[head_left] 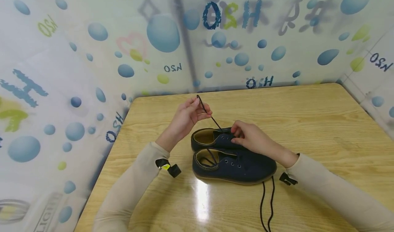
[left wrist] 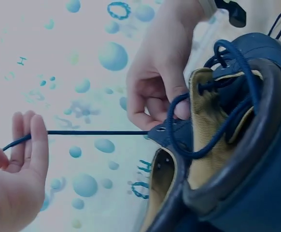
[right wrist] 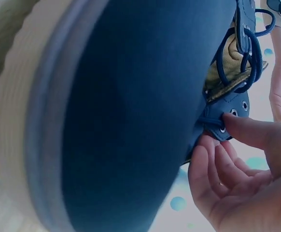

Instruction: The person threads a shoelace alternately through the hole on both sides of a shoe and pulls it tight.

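Observation:
Two dark navy lace-up shoes lie side by side on the table, toes to the right: a far shoe (head_left: 222,142) and a near shoe (head_left: 252,168). My left hand (head_left: 188,116) holds a dark shoelace (head_left: 212,117) up and out to the left, and it runs straight to the far shoe's eyelets. In the left wrist view, the lace (left wrist: 97,132) passes between the fingers. My right hand (head_left: 255,138) pinches the far shoe's eyelet flap (right wrist: 239,102), thumb on top near an eyelet and fingers beneath. The right hand partly hides that shoe's front.
The near shoe's tongue and a loose lace loop (left wrist: 198,153) show in the left wrist view. Two loose lace ends (head_left: 272,204) trail toward the table's front edge. The wooden table (head_left: 323,129) meets a patterned sheet (head_left: 277,54) behind. Black straps (head_left: 287,179) hang at both sleeves.

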Demonstrator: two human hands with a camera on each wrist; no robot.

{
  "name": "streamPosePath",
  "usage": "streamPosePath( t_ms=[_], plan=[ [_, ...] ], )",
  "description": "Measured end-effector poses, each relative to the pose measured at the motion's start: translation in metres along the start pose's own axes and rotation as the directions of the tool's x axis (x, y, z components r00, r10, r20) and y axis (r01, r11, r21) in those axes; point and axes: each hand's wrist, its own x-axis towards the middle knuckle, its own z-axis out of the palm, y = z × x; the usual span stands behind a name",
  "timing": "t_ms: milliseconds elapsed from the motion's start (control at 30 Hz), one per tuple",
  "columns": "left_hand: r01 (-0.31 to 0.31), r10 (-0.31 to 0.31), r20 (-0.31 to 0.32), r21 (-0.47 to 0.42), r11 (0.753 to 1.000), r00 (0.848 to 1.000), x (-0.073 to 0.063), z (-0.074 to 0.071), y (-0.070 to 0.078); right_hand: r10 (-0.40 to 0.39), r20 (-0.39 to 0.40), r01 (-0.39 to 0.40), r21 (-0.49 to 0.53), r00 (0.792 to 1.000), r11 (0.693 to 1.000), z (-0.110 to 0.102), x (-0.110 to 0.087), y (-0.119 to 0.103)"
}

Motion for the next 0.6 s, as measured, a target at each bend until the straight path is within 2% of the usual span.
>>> streamPosePath(
  t_ms=[133,267,333,433,600],
  plan=[
    [-0.107,0.107,-0.047,-0.002,0.994,0.993,-0.001,0.001,0.008,0.033,0.038,-0.035,0.068,0.999,0.997,0.002,0.002,0.005],
    [-0.204,0.207,-0.131,0.04,0.978,0.969,-0.001,-0.001,0.014,0.072,0.076,-0.081,0.129,0.995,0.988,0.003,0.005,0.011],
    [-0.223,0.232,-0.156,0.078,0.972,0.96,-0.001,-0.002,0.015,0.092,0.091,-0.106,0.162,0.992,0.981,0.003,0.007,0.014],
    [-0.229,0.248,-0.167,0.127,0.965,0.954,-0.001,-0.003,0.016,0.115,0.107,-0.134,0.199,0.988,0.971,0.003,0.008,0.018],
    [-0.275,0.301,-0.159,0.164,0.947,0.94,-0.003,-0.001,0.02,0.13,0.112,-0.149,0.189,0.985,0.971,0.003,0.011,0.019]
  ],
)
